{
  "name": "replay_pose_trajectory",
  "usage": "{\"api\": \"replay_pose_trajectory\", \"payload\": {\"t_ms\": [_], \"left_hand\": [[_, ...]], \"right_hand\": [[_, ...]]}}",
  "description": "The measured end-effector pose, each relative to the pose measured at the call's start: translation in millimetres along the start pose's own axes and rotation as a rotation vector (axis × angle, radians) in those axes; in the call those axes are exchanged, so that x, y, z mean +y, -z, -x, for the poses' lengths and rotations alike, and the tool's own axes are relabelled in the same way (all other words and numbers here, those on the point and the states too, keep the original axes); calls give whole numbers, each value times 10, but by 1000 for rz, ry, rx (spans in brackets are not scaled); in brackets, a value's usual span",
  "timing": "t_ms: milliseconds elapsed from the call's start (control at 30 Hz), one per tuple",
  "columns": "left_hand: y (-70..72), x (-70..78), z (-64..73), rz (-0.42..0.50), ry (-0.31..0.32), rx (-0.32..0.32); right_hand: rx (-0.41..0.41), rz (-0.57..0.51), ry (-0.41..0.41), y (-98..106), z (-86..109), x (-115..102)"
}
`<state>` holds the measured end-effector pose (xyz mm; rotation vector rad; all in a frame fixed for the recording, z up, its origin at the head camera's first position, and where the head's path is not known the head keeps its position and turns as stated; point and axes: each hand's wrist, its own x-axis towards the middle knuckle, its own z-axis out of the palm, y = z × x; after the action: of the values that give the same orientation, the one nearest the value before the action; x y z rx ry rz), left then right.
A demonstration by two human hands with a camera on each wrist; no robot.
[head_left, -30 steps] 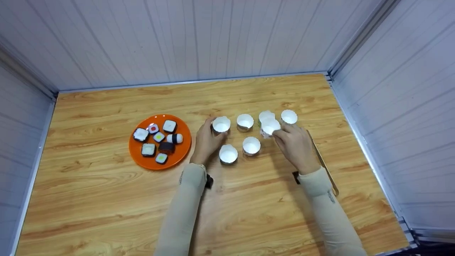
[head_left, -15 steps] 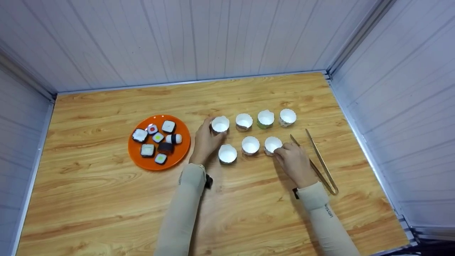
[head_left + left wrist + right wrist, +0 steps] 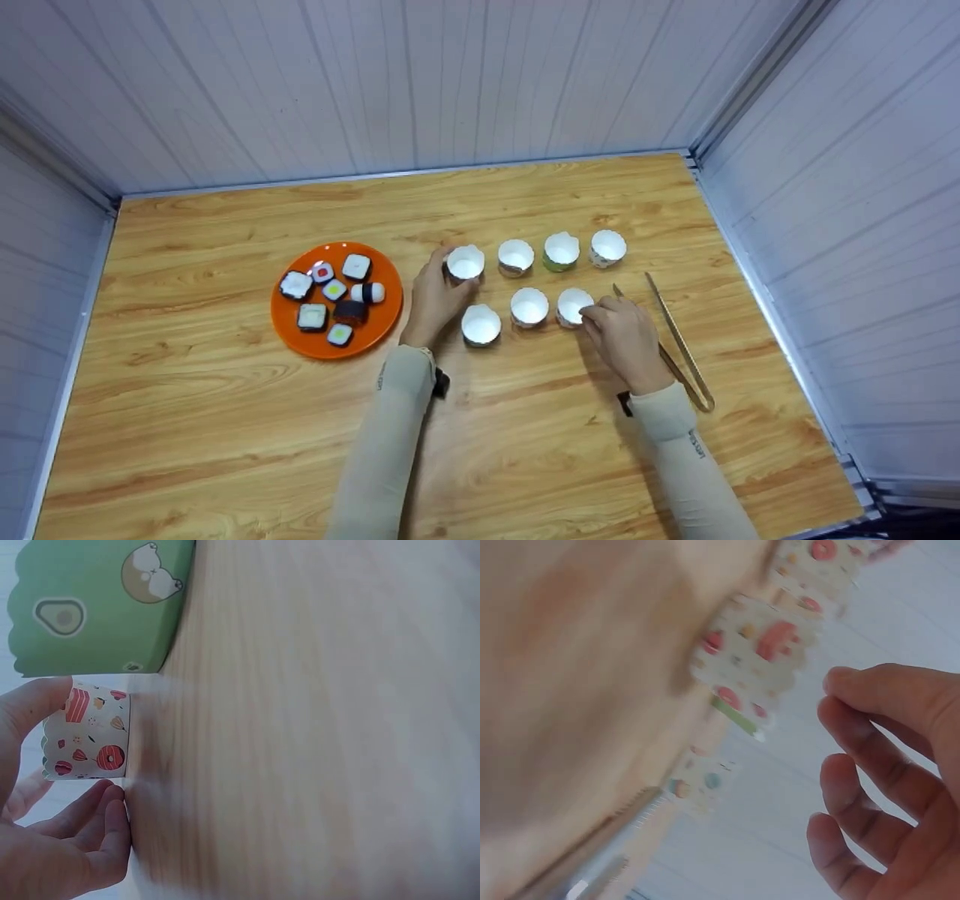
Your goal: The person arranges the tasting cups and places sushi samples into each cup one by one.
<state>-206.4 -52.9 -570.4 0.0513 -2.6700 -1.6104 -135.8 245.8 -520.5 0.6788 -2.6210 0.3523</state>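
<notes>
My left hand [image 3: 437,300] is around the back-left paper cupcake cup [image 3: 466,264], thumb on one side and fingers on the other. In the left wrist view the thumb lies on this cup's dessert-printed side [image 3: 94,731]. My right hand [image 3: 624,337] is beside the front-right cupcake cup [image 3: 574,306]. In the right wrist view its fingers [image 3: 840,772] are loosely bent, apart from the printed cup [image 3: 754,652], and hold nothing. Other white-lined cups stand in two rows, among them a green one [image 3: 561,252] at the back and a front-left one [image 3: 481,325].
An orange plate [image 3: 289,337] with several toy-like sushi pieces [image 3: 350,312] sits left of the left hand. Metal tongs [image 3: 686,352] lie to the right, one arm partly behind the right hand. White panel walls [image 3: 450,82] border the wooden table [image 3: 225,450].
The right hand has carried a cup from in front of the green one down to the front row's right end and let go. The tongs are more exposed. The left hand has stayed put.
</notes>
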Motion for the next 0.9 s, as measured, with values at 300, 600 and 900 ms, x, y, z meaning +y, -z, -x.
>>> {"api": "replay_pose_trajectory", "payload": {"t_ms": [300,600,900], "left_hand": [[7,4,-2,-21,20,0],[10,-21,-6,-52,-22,17],[11,-9,-6,-60,-46,19]], "right_hand": [[29,-13,85,95,-663,-237],[-199,-28,174,-376,-1403,-548],[-480,84,-13,-719,-1725,-647]]}}
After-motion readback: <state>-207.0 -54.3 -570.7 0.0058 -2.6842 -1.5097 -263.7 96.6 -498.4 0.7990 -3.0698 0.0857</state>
